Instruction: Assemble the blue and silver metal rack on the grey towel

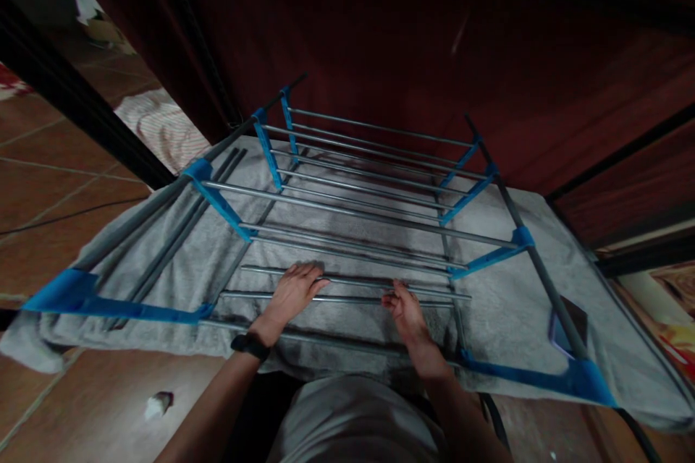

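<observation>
A rack frame of blue plastic brackets (220, 210), thick grey side tubes (551, 289) and thin metal crossbars (347, 212) lies before me on a grey blanket. My left hand (296, 293) is closed over a thin metal rod (355, 281), its fingers bent around it. Farther right along that rod, my right hand (405, 311) has its fingertips pinched at it. The rod's two ends appear free of the brackets. Just nearer to me runs a second thin rod (347, 299), partly hidden under both hands. A front crossbar (337, 340) passes beneath my wrists.
Loose grey tubes (184, 235) lie on the blanket (499, 325) at the left, inside the side tube. A phone (569, 325) rests under the right side tube. Dark red fabric (380, 29) hangs behind the rack. Tiled floor (70, 195) shows at the left.
</observation>
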Action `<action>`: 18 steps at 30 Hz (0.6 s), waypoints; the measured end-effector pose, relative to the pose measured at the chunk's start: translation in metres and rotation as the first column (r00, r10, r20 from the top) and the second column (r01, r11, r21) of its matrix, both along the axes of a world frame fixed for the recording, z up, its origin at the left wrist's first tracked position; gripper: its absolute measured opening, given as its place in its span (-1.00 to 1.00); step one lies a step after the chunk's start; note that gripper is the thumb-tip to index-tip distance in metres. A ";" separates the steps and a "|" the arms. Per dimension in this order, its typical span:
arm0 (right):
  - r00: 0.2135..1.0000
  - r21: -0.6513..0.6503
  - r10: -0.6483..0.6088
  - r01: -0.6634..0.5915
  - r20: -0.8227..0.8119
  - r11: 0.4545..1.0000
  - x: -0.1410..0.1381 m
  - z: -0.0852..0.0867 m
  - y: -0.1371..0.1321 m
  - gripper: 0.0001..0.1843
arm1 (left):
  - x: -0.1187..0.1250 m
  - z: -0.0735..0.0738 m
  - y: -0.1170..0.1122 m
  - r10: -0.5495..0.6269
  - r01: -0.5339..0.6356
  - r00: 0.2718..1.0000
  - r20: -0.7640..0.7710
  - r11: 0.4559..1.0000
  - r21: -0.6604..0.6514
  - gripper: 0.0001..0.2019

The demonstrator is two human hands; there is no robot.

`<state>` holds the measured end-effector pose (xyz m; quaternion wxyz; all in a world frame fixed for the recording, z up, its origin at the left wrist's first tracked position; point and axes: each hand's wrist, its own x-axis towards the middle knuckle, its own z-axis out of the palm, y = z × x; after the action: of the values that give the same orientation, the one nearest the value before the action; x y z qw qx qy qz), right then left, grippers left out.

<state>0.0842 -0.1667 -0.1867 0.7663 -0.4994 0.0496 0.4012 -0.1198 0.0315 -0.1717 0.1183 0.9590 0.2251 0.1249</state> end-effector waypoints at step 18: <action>0.999 -0.007 0.048 -0.048 0.013 0.999 0.000 0.004 -0.002 -0.62 | -0.001 -0.002 -0.001 -0.033 0.033 0.999 -0.003 0.998 0.045 -0.66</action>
<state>0.0838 -0.1683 -0.1831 0.7550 -0.5057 0.0339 0.4161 -0.1205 0.0300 -0.1733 0.0984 0.9652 0.2065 0.1269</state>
